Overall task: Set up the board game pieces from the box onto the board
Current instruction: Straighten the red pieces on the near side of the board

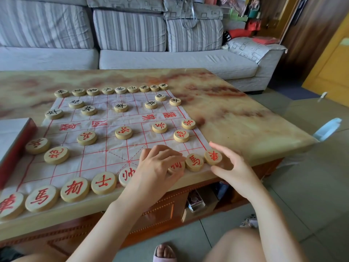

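Pieces: round wooden discs with carved characters. The red chariot piece (213, 157) sits at the near right corner of the board, the red horse piece (194, 162) just left of it, and the red elephant piece (176, 166) next, half hidden.
Handling: probably light, stiff and smooth-faced. They should slide easily and are unlikely to break.
Hold: best pinched across the rim between thumb and fingertips, or nudged flat with a fingertip on top.
Left hand (160, 167): palm down with fingers bent over the near row, tips on the elephant piece. I cannot tell whether it grips anything.
Right hand (228, 167): loosely spread around the chariot piece, thumb at its near rim, gripping nothing.
Board: the paper board (113, 148) is thin and creased. It may shift or wrinkle if a piece is dragged.
Black pieces (120, 90): lined along the far side.
Edges: the near red row lies close to the near edge of the surface (236, 120), so a push towards the person could send a disc off.
Room: bare surface to the right of the board. The box (11, 133) crowds the left side, and a sofa (170, 59) stands beyond.
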{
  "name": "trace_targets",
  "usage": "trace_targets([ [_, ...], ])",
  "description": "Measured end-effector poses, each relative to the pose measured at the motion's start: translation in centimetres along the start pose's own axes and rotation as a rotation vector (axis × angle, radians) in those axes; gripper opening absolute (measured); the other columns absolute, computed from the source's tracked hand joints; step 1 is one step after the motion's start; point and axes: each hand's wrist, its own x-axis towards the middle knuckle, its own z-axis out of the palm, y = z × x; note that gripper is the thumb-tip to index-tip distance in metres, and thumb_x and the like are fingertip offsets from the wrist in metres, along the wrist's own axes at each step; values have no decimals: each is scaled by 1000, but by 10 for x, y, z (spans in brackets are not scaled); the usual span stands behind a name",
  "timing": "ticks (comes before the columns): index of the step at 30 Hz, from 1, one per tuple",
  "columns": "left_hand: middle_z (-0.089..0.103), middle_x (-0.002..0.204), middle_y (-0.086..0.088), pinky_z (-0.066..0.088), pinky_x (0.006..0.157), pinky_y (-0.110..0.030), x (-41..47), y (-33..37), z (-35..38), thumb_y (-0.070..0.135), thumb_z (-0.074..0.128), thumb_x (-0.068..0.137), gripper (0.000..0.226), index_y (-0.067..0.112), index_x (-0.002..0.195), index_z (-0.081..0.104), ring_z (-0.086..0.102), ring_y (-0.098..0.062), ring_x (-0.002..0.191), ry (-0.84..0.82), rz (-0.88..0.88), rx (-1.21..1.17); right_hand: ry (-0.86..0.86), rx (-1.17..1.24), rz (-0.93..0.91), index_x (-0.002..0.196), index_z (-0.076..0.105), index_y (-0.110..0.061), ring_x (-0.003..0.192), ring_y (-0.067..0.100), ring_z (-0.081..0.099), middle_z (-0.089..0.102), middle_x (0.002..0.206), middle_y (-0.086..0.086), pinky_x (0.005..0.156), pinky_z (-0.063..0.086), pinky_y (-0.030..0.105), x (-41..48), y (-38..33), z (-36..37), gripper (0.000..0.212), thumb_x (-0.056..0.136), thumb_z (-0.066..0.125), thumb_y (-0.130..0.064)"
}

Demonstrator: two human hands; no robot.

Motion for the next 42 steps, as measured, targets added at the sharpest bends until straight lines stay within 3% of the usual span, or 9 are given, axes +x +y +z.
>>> trace_targets([
  [4, 62, 119, 18, 24, 88, -25, 0, 3, 1, 41, 54, 84, 32, 31, 112, 65, 50, -12, 114, -32, 51, -24, 11, -10, -14, 123, 53, -46, 127, -1, 41, 52, 130, -15, 110, 31, 27, 1, 6, -3, 55, 81, 61, -11],
  [11, 63, 117, 18, 38, 87, -34, 0, 5, 6, 36, 58, 85, 32, 29, 116, 64, 54, -14, 112, -33, 104, -18, 206, -104, -8, 114, 57, -34, 110, 13, 46, 54, 114, -10, 92, 36, 27, 8, 4, 8, 49, 70, 78, -28],
  [14, 62, 117, 19, 37, 88, -33, 0, 3, 9, 36, 59, 86, 31, 30, 116, 63, 53, -13, 112, -29, 97, -31, 170, -15, 33, 124, 50, -42, 118, 4, 43, 48, 123, -14, 97, 31, 23, 5, 6, 4, 62, 69, 78, -33],
  [18, 61, 119, 20, 38, 90, -32, -1, 2, 10, 37, 57, 87, 31, 31, 118, 62, 52, -11, 113, -35, 85, -40, 17, 108, -8, 131, 42, -47, 123, -15, 39, 54, 126, -31, 99, 24, 15, 1, 9, -3, 63, 82, 68, -17],
  [24, 63, 118, 16, 38, 89, -33, -1, 4, 9, 35, 56, 86, 32, 28, 116, 64, 54, -13, 112, -30, 87, -45, 185, -20, 12, 112, 54, -38, 112, 9, 45, 56, 109, -15, 88, 33, 19, 3, 6, 5, 52, 69, 80, -22],
  [27, 62, 119, 16, 38, 90, -33, -1, 4, 9, 34, 58, 86, 32, 29, 117, 63, 54, -13, 112, -35, 88, -39, 178, -48, 49, 120, 50, -38, 117, 9, 42, 50, 121, -13, 99, 32, 29, 2, 5, 4, 62, 66, 81, -33],
  [29, 62, 119, 17, 39, 89, -33, -3, 3, 9, 33, 58, 86, 32, 29, 117, 63, 54, -13, 111, -29, 95, -35, 119, 19, 65, 130, 45, -38, 125, 3, 39, 51, 129, -19, 104, 27, 26, 0, 5, 1, 71, 69, 80, -31],
  [36, 63, 118, 12, 36, 86, -30, -3, 1, 8, 32, 63, 84, 30, 27, 114, 64, 55, -14, 110, -20, 100, 9, 153, 30, 39, 123, 51, -36, 121, 7, 45, 63, 111, -21, 104, 29, 27, 2, 6, 4, 60, 72, 78, -18],
  [42, 65, 113, 15, 32, 89, -27, -4, -2, 1, 40, 59, 84, 28, 29, 108, 67, 54, -11, 110, -8, 47, 8, 177, 60, 51, 115, 54, -36, 107, -4, 47, 59, 114, -9, 87, 32, 9, 5, 5, 8, 57, 68, 80, -18],
])
